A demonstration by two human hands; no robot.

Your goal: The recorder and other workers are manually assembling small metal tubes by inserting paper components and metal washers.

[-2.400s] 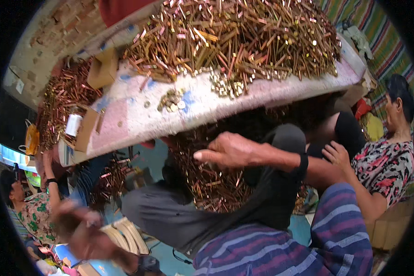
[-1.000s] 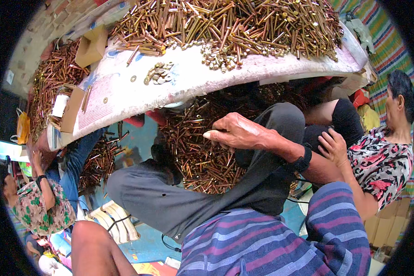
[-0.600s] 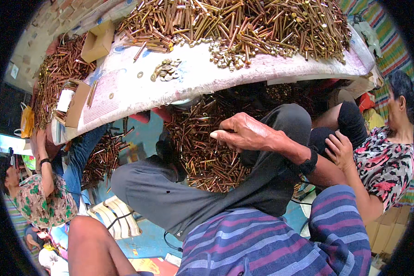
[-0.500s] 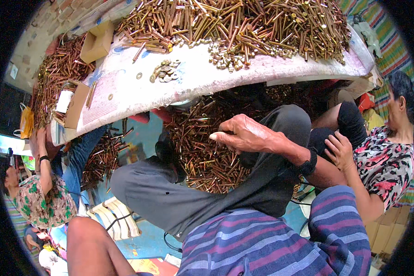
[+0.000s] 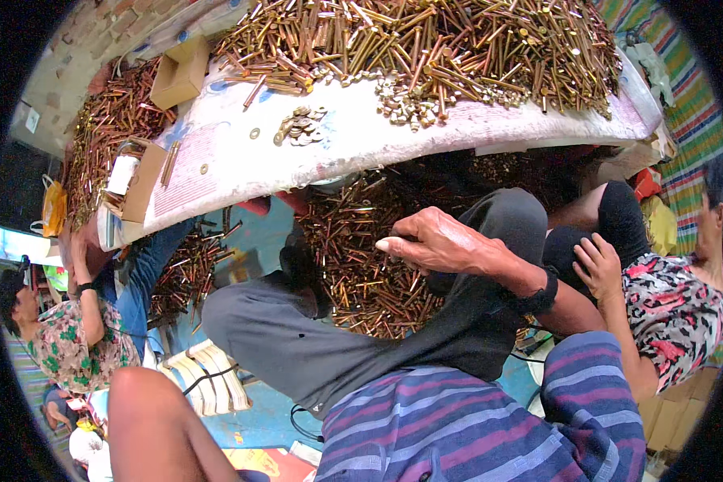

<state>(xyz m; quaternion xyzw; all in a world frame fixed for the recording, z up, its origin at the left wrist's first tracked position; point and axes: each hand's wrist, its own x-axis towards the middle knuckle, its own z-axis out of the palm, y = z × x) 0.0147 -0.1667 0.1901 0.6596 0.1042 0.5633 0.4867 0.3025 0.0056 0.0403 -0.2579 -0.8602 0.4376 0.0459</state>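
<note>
My right hand (image 5: pixel 440 241) hovers over my raised knee in grey trousers (image 5: pixel 490 265), fingers bunched against the thumb, with nothing visible in them. Under it, on the floor, lies a heap of long brass-coloured metal pieces (image 5: pixel 353 273). Of my left arm only the bare forearm (image 5: pixel 157 426) shows at the lower left; the hand itself is out of the picture. Above, a white padded board (image 5: pixel 353 149) carries a big pile of the same brass pieces (image 5: pixel 426 48) and a small cluster of round brass caps (image 5: pixel 301 124).
Two open cardboard boxes (image 5: pixel 181 72) (image 5: pixel 140 181) sit on the board's left part. A person in a red-flowered top (image 5: pixel 675 313) sits at my right, one hand (image 5: pixel 598 265) near my knee. Another person in a green-flowered top (image 5: pixel 72 345) sits at the left.
My left hand, blurred at the lower left earlier, has dropped out of the picture, leaving only the forearm. My right hand has stayed over the knee, fingers drawing closer together.
</note>
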